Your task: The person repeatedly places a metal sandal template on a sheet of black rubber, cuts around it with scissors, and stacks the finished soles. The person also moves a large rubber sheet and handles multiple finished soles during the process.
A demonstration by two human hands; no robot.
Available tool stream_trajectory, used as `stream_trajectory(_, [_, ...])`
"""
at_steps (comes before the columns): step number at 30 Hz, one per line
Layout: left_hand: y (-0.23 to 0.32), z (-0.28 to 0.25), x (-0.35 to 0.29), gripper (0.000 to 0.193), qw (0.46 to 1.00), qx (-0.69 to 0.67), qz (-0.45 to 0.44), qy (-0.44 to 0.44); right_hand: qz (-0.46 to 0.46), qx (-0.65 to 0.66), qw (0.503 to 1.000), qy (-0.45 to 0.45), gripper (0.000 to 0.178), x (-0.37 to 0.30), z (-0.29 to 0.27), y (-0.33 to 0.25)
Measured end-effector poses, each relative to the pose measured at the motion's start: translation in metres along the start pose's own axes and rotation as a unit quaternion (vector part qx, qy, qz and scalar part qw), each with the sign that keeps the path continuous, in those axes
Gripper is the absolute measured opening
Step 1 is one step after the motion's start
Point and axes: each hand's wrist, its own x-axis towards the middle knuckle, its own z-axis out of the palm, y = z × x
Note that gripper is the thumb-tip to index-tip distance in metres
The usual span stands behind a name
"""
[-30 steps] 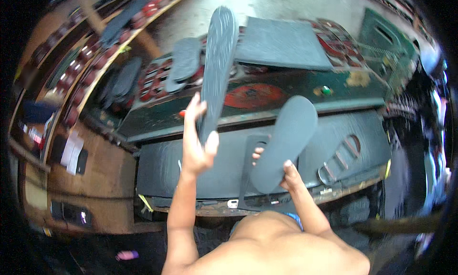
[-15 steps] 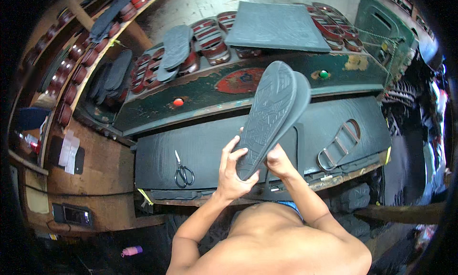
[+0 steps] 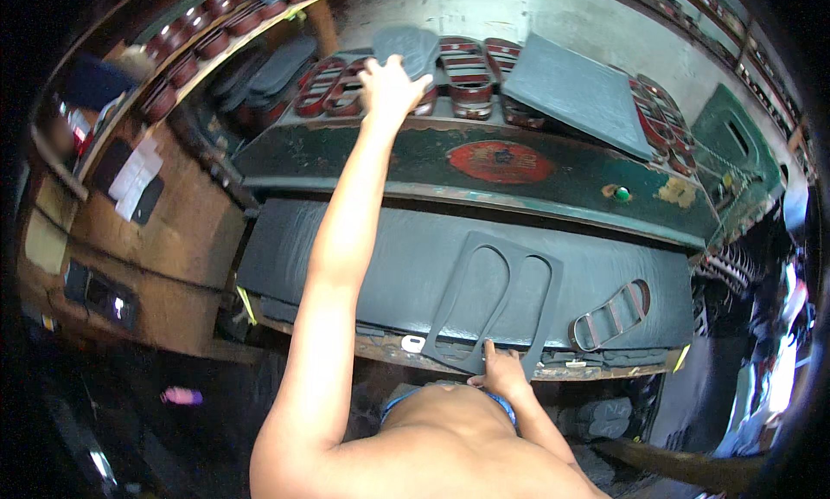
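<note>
Left arm (image 3: 339, 248) stretched far forward, elbow nearly straight; left hand (image 3: 393, 92) back uppermost, fingers (image 3: 395, 65) spread. Right forearm (image 3: 546, 425) beside torso (image 3: 458, 425), right hand (image 3: 506, 374) low, just ahead of waist; grip unclear.

Sheet (image 3: 513, 281) on mat (image 3: 389, 265), frame (image 3: 616, 312) at right

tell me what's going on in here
A person is at a dark work surface. Their left hand is stretched out to gray soles beyond the green panel; whether it grips one is unclear. Their right hand is at the near edge of a sheet with two sole-shaped openings. A sole-shaped frame lies to its right.
</note>
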Motion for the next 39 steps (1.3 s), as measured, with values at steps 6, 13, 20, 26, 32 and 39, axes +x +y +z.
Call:
stream_trajectory(6, [-0.047, -0.017, -0.059, 0.076, 0.96, -0.067, 0.178, 0.208, -0.066, 0.149, 0.982, 0.101, 0.071, -0.039, -0.057, -0.018])
stream_trajectory(13, [-0.157, -0.055, -0.267, 0.078, 0.88, -0.341, 0.276, -0.185, -0.334, 0.396, 0.827, 0.221, 0.044, -0.108, -0.161, 0.008])
stream_trajectory(20, [-0.292, -0.135, -0.456, 0.033, 0.93, -0.363, -0.056, 0.018, -0.332, 0.253, 0.897, 0.146, 0.049, 0.001, -0.161, -0.061])
stream_trajectory(26, [-0.391, -0.229, -0.671, 0.039, 0.82, -0.145, -0.449, 0.325, -0.378, 0.266, 0.887, -0.029, 0.067, 0.034, -0.139, -0.181])
stream_trajectory(32, [-0.439, -0.203, -0.807, 0.04, 0.632, -0.081, -0.587, 0.499, -0.304, 0.271, 0.911, -0.063, 0.051, 0.056, -0.121, -0.204])
stream_trajectory(39, [-0.537, -0.039, -0.819, 0.044, 0.684, -0.075, -0.629, 0.361, -0.166, 0.28, 0.944, -0.052, 0.051, 0.105, -0.073, -0.14])
